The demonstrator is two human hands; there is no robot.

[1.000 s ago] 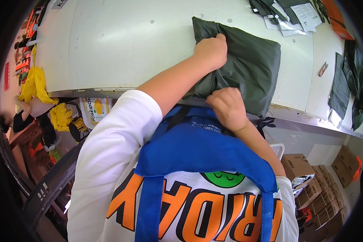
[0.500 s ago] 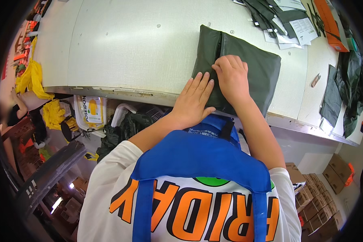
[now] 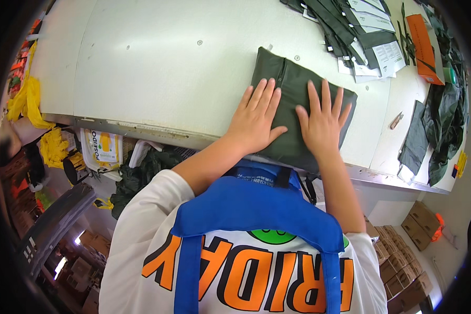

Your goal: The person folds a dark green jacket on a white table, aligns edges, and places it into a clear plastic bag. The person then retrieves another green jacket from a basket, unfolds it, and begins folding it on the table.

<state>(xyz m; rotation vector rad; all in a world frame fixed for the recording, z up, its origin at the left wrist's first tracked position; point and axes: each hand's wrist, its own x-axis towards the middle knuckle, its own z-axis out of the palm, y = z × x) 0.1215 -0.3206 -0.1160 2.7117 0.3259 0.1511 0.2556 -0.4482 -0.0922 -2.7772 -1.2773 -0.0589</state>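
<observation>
A dark green zippered pouch point(image 3: 293, 133) lies flat at the front edge of the white table, its zipper running from the far edge toward me near the left side. My left hand point(image 3: 256, 115) rests flat on the pouch's left part, fingers stretched out and pointing away, partly covering the zipper line. Spread wide, my right hand point(image 3: 322, 120) presses on the pouch's right half. Neither hand grips anything. What the pouch contains, if anything, is hidden.
Dark green pieces with white paper inserts point(image 3: 384, 57) are heaped at the far right, beside an orange box point(image 3: 425, 49). Small snips point(image 3: 396, 120) and dark green fabric point(image 3: 414, 138) lie on the right. Below the table's front edge point(image 3: 141, 129) stands a white bin point(image 3: 100, 149).
My right hand has let go of its pinch at the zipper, moved right and spread flat on the pouch. My left hand stays flat on the left part.
</observation>
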